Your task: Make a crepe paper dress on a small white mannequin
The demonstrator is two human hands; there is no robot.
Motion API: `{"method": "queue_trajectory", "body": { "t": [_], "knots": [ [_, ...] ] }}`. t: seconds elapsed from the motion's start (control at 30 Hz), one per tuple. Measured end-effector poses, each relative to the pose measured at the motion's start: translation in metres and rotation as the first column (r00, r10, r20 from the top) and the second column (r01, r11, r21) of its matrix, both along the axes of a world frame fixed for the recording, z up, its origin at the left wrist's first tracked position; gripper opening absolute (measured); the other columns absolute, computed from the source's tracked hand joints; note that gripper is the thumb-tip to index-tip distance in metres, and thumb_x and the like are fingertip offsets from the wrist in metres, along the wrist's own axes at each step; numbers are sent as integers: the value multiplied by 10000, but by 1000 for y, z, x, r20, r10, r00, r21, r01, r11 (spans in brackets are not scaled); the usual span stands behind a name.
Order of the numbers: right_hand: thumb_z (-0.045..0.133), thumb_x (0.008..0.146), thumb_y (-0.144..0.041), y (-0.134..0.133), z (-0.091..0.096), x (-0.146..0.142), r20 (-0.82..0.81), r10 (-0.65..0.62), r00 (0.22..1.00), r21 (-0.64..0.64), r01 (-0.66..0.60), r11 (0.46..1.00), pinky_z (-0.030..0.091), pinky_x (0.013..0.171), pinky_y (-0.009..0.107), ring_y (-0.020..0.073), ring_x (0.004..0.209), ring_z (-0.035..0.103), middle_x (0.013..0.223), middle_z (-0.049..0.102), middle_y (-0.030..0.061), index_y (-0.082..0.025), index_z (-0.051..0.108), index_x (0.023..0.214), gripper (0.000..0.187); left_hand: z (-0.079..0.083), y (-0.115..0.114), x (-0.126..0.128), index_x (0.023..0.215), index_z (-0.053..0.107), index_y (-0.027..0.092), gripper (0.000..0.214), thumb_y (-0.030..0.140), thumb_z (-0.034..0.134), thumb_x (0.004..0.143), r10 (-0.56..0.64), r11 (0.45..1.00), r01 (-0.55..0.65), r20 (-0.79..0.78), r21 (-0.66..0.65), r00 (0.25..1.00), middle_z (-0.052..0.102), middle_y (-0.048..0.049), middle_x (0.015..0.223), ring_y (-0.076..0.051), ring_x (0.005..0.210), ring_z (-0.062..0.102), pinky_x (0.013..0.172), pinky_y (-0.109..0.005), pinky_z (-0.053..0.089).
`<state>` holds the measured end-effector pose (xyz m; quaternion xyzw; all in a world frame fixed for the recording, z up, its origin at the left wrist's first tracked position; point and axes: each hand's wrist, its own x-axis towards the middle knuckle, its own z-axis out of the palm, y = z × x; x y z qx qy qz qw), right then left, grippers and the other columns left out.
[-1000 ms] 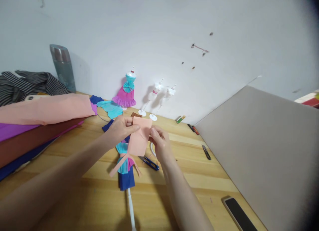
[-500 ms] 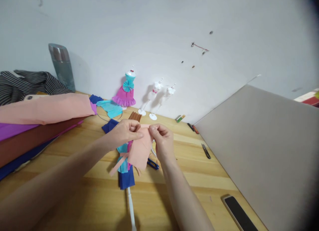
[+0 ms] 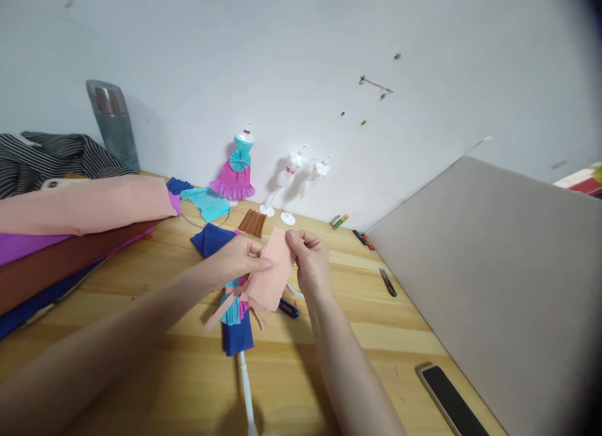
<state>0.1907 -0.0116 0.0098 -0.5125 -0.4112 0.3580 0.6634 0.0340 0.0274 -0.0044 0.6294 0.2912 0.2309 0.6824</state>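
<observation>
A peach-pink piece of crepe paper (image 3: 273, 284) hangs between my two hands above the table. My left hand (image 3: 237, 260) pinches its left side between thumb and fingers. At its upper right edge, my right hand (image 3: 310, 255) grips it the same way. Below the paper, and partly hidden by it, lie layered scraps: a dark blue piece (image 3: 238, 338), a pleated turquoise piece (image 3: 230, 313) and some magenta. A white rod (image 3: 246, 386) extends from under the blue piece toward me. Blue-handled snips (image 3: 289, 308) show just right of the paper.
Behind stand a small dress form in a turquoise-and-magenta dress (image 3: 237, 172) and two bare white forms (image 3: 291, 166). Rolled coloured paper (image 3: 89, 204) and a bottle (image 3: 115, 125) are at left. A phone (image 3: 451, 398), small black snips (image 3: 388, 282) and a grey panel (image 3: 470, 266) are at right.
The peach-pink paper has turned, its upper corner now rising between my hands. My left hand has shifted slightly down its side, uncovering more of the brown pleated piece behind.
</observation>
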Motion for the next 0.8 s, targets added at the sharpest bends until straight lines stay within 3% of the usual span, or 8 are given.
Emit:
{"method": "queue_trajectory", "body": {
  "t": [0.17, 0.3, 0.47, 0.8],
  "knots": [
    [759, 598, -394, -1, 1, 1, 9, 35, 999, -54, -35, 998, 278, 447, 224, 81, 447, 375, 476, 508, -45, -164, 643, 573, 258, 0, -1, 0, 702, 646, 115, 191, 304, 674, 703, 6, 1000, -6, -10, 3, 1000, 579, 7, 523, -84, 398, 459, 394, -200, 290],
    [770, 570, -349, -3, 4, 0, 30, 41, 999, -86, -39, 996, 298, 446, 227, 80, 431, 376, 450, 508, -44, -163, 637, 534, 231, 4, -1, -1, 659, 615, 126, 152, 268, 665, 679, -30, 998, 31, -18, 61, 999, 555, 19, 525, -83, 426, 456, 412, -196, 267],
    [769, 569, -351, -3, 3, 1, 36, 61, 997, -102, -57, 993, 324, 459, 224, 93, 458, 437, 506, 580, -22, -162, 673, 594, 214, 10, -3, -1, 556, 484, 156, 219, 243, 660, 654, -24, 996, 26, -26, 91, 999, 441, 60, 484, -65, 423, 402, 406, -194, 242],
    [780, 550, -317, -4, 6, -1, 65, -7, 998, -71, 11, 997, 365, 475, 235, 103, 468, 466, 499, 598, -19, -172, 655, 546, 192, 7, -4, -3, 693, 668, 122, 183, 300, 700, 666, -75, 997, 75, -37, -19, 996, 601, -2, 536, -107, 445, 507, 419, -208, 318]
  ]
}}
